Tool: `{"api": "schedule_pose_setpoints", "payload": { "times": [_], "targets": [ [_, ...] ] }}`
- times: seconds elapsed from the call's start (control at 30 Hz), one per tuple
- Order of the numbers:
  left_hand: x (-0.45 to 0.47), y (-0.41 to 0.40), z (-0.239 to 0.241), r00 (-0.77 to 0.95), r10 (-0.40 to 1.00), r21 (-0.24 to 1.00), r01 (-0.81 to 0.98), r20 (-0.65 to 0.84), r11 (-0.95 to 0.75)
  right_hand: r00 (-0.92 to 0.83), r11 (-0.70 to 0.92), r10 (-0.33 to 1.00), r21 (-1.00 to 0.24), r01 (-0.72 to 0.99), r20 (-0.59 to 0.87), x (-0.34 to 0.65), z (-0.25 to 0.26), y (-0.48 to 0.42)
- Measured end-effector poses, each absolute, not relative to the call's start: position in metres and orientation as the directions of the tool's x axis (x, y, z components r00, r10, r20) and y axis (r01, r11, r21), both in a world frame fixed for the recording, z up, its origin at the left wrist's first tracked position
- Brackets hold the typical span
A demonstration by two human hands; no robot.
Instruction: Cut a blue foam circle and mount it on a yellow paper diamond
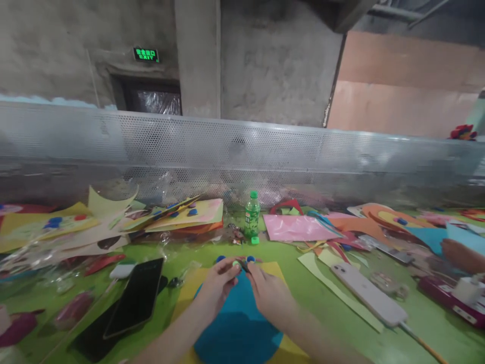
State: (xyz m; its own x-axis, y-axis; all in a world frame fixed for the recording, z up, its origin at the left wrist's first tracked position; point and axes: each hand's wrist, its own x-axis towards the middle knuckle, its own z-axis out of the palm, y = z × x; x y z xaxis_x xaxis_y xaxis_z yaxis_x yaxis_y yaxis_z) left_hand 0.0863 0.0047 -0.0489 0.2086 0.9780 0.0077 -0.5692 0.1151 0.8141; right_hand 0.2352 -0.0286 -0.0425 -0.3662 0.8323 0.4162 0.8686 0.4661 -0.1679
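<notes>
My left hand [220, 284] and my right hand [270, 289] meet at the fingertips above a blue paper circle [238, 333]. Pinched in my left fingers is a small pale green round piece [236, 264]. A small dark thing [244, 266] shows between the two hands, by my right fingertips; its kind is too small to make out. The circle lies on a yellow sheet [278, 273], partly hidden by my forearms. Just beyond my fingers are two small round blue pieces, one on the left [221, 259] and one on the right [250, 259].
A green bottle [252, 217] stands ahead, its green box-like piece [255, 240] beside it. Phones lie left [134, 298] and right [369, 293]. Coloured paper [299, 227] covers the back, before a perforated metal barrier [235, 146]. At right are another person's hand [460, 257] and a power strip [447, 298].
</notes>
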Motion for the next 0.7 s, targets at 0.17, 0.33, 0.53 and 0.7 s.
{"api": "schedule_pose_setpoints", "payload": {
  "times": [0.17, 0.33, 0.53, 0.7],
  "targets": [
    [0.09, -0.001, -0.041, 0.186, 0.983, 0.76, -0.638, -0.007, 0.126, -0.375, 0.478, 0.8, -0.12, 0.87, 0.468, 0.242, -0.042, -0.034],
    [0.093, -0.005, -0.043, 0.209, 0.978, 0.788, -0.606, 0.028, 0.107, -0.381, 0.476, 0.774, -0.068, 0.877, 0.506, 0.25, -0.044, -0.041],
    [0.095, -0.002, -0.044, 0.241, 0.966, 0.819, -0.571, 0.093, 0.064, -0.383, 0.448, 0.757, 0.005, 0.894, 0.53, 0.248, -0.043, -0.04],
    [0.092, 0.002, -0.041, 0.247, 0.965, 0.823, -0.564, 0.089, 0.069, -0.385, 0.434, 0.757, 0.033, 0.9, 0.528, 0.245, -0.042, -0.036]
  ]
}}
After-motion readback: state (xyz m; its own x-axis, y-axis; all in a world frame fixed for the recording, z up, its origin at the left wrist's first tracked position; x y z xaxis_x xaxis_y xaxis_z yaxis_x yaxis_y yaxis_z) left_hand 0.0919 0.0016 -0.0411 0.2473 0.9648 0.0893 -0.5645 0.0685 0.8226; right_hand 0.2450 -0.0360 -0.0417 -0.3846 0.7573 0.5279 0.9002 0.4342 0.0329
